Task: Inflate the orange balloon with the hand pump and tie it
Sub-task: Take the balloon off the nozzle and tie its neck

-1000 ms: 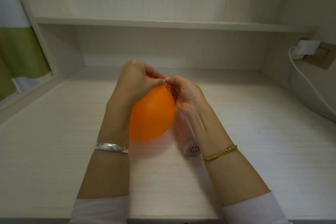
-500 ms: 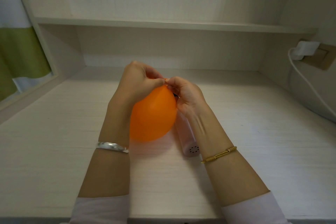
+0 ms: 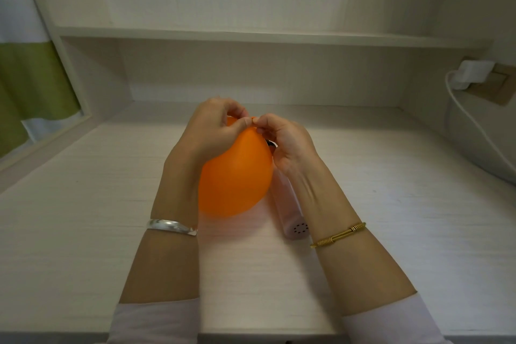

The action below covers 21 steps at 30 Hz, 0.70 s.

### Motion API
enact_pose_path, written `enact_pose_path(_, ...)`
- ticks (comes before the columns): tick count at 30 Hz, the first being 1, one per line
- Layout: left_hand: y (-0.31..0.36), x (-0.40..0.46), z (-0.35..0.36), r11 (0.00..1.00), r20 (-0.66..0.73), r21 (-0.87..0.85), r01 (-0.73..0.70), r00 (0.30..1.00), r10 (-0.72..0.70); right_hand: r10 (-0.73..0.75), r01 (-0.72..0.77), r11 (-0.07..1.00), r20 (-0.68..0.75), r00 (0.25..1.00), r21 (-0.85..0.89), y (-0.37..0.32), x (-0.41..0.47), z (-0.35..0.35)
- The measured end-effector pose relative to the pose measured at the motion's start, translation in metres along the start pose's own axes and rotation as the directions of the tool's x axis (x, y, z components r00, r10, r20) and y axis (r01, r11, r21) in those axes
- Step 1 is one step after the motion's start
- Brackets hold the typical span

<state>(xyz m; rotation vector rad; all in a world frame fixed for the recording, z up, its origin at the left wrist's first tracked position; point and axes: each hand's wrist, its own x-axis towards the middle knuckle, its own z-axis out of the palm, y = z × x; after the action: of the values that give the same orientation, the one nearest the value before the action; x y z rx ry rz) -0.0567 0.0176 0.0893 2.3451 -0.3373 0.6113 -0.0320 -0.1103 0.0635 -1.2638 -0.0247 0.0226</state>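
Observation:
The inflated orange balloon (image 3: 237, 176) hangs above the desk between my two hands, round end toward me. My left hand (image 3: 212, 131) curls over its far left side and pinches the neck at the top. My right hand (image 3: 284, 142) pinches the same neck from the right, fingertips meeting the left hand's. The neck itself is mostly hidden by my fingers. The pale pink hand pump (image 3: 290, 212) lies on the desk under my right wrist, its perforated end toward me.
The white wooden desk (image 3: 405, 218) has a shelf (image 3: 265, 36) across the back. A white charger (image 3: 472, 71) sits in a wall socket at the right, its cable running down the wall. A green and white curtain (image 3: 30, 84) hangs at the left.
Both hands stay on the balloon's neck with only small finger shifts. The balloon has barely moved.

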Motion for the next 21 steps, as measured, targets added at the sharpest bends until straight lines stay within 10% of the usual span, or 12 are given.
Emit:
enact_pose_path(14,0.0,0.0,0.006,0.982,-0.043,0.136,-0.132,0.989,0.139,0.013,-0.002,0.98,0.052,0.999,-0.198,-0.011,-0.007,-0.003)
enact_pose_path(21,0.002,0.001,-0.002,0.987,-0.103,0.084,-0.136,0.984,0.144,-0.244,0.263,0.949,0.122,0.962,-0.174,-0.005,-0.012,0.004)
